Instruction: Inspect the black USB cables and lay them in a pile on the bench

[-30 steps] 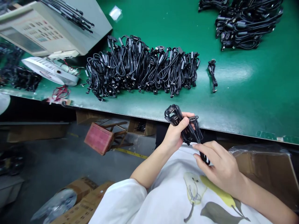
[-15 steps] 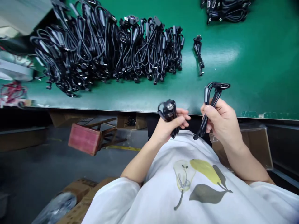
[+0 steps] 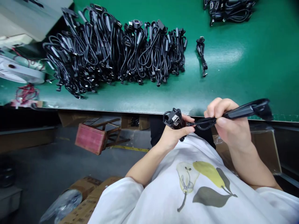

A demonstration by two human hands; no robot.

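My left hand (image 3: pixel 176 132) is closed around a bundle of black cables (image 3: pixel 174 119), their USB sockets facing up. In my right hand (image 3: pixel 230 121) is one more bundled black cable (image 3: pixel 245 109), turned nearly level, with its thick connector end to the right. The thin end of that cable reaches my left thumb and fingertips, which pinch or touch it. Both hands are in front of the table's near edge, above my lap. A single tied cable (image 3: pixel 202 56) lies on the green table (image 3: pixel 233 81) beyond them.
A large pile of tied black cables (image 3: pixel 112 49) covers the table's left half. Another stack of cables (image 3: pixel 230 11) lies at the far right. Red wires (image 3: pixel 26 93) sit at the left edge. Below are a red-topped stool (image 3: pixel 90 138) and cardboard boxes (image 3: pixel 91 199).
My right hand has turned its cable from upright to nearly level and brought its thin end to my left hand's fingers. My left hand still holds its bundle.
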